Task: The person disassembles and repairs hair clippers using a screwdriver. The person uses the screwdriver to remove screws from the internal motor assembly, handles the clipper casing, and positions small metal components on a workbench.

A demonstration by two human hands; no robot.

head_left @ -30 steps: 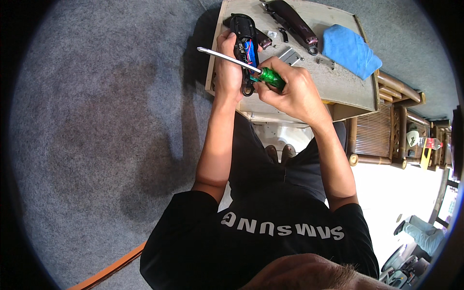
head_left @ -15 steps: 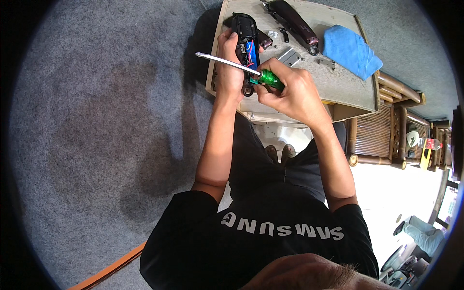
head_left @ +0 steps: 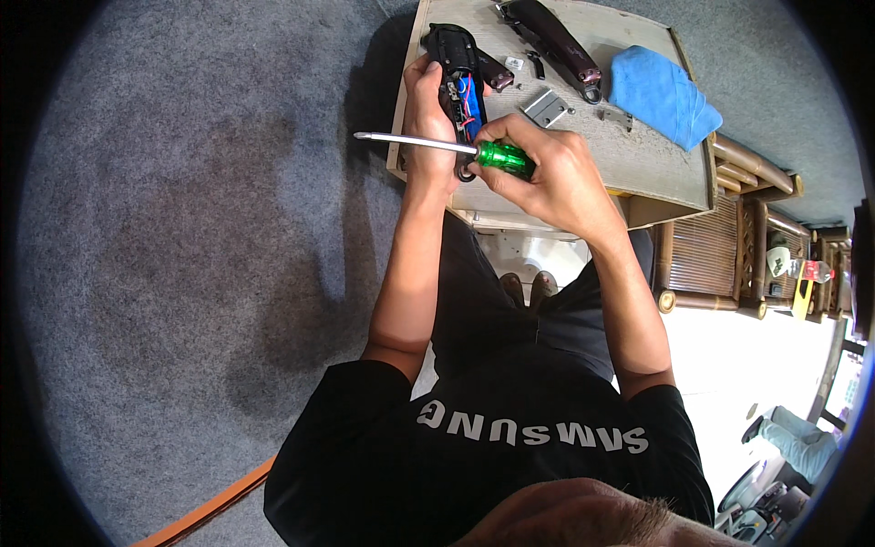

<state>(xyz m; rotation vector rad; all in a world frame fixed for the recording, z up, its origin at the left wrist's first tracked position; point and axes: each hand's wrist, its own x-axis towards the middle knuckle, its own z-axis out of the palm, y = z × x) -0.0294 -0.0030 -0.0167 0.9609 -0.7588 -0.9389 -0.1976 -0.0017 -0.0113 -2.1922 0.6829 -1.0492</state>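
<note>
Swung flatter over the last half second, the screwdriver [head_left: 499, 157] now has its tip pointing left, nearer the person's body. Its green handle is clamped between thumb and fingers of the right hand [head_left: 558, 173]; whether they touch anything else is hidden. Just beyond, the left hand [head_left: 427, 117] wraps the opened clipper [head_left: 458, 60], fingers closed on both sides, over the left part of the table [head_left: 656, 175]. It is probably light, with a stiff, smooth shell that could slip; the thin red wires [head_left: 468, 119] along the blue battery [head_left: 473, 98] look fragile, so the hold belongs on the black sides. Farther off lie a metal plate [head_left: 547, 108], a blue cloth [head_left: 661, 96] and a dark second clipper [head_left: 556, 50].
</note>
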